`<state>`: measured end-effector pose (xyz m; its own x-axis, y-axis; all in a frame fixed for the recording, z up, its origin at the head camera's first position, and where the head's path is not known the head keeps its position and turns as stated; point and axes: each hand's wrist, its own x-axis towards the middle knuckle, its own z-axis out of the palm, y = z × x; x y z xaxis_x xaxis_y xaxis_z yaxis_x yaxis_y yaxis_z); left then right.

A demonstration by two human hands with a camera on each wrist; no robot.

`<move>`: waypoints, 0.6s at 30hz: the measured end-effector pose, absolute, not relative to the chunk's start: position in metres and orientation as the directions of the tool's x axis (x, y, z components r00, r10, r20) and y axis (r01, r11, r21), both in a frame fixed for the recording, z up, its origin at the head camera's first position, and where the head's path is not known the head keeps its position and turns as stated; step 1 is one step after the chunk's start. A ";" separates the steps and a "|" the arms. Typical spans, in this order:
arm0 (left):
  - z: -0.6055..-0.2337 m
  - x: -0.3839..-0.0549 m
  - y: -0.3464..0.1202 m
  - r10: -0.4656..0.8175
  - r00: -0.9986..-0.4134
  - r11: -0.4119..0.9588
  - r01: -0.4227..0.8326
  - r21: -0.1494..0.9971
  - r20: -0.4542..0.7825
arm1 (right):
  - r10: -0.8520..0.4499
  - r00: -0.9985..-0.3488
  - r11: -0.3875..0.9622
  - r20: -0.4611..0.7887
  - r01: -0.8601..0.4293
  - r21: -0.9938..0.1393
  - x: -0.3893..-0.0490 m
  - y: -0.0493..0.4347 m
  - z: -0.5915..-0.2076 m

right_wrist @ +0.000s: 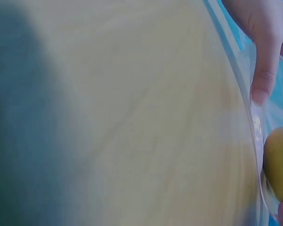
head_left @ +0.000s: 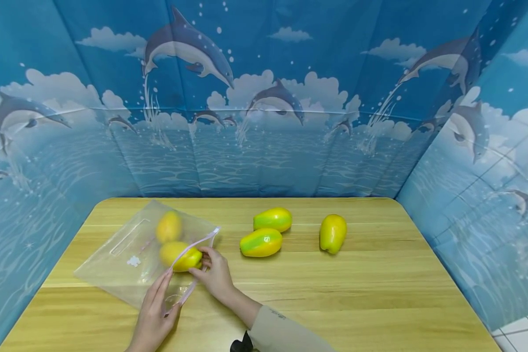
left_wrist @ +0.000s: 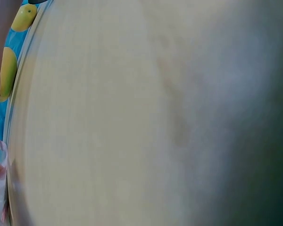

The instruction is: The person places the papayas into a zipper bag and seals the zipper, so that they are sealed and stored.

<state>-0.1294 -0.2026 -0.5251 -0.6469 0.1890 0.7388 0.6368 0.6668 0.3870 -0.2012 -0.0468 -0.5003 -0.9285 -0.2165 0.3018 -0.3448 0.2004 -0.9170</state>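
Tabletop (head_left: 378,293) beneath, hands (head_left: 156,308) (head_left: 215,274) spread bag (head_left: 114,266), curl round fruit (head_left: 189,260).

fruits (head_left: 261,243) yellow, some green-streaked — bag (head_left: 110,270) lilac-edged — backdrop (head_left: 264,161) blue, dolphin-printed

Readable text: none in any of the three views.
Zip bag (head_left: 107,269), toward 8 o'clock in the head view: a white blot (head_left: 134,261), too blurred to tell as sign or letter; at its 12 o'clock a pale rectangular outline (head_left: 129,237); at its 1 o'clock a thin pinkish streak (head_left: 146,244), too faint to read.
Beige sleeve (head_left: 292,335), toward 6 o'clock: a dark marking (head_left: 277,313), letter-like but too small to read.
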 end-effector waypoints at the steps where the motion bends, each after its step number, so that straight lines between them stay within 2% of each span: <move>1: -0.525 -0.130 -0.203 0.189 -0.643 0.666 0.639 0.384 0.743 | -0.212 -0.930 0.200 0.300 -0.342 -0.918 -0.201 -0.048 -0.500; 9: -0.525 -0.130 -0.203 0.189 -0.616 0.661 0.656 0.365 0.765 | -0.193 -0.934 0.222 0.301 -0.341 -0.914 -0.202 -0.054 -0.501; 18: -0.525 -0.128 -0.203 0.187 -0.669 0.671 0.622 0.403 0.719 | -0.182 -0.946 0.213 0.267 -0.303 -0.929 -0.203 -0.055 -0.502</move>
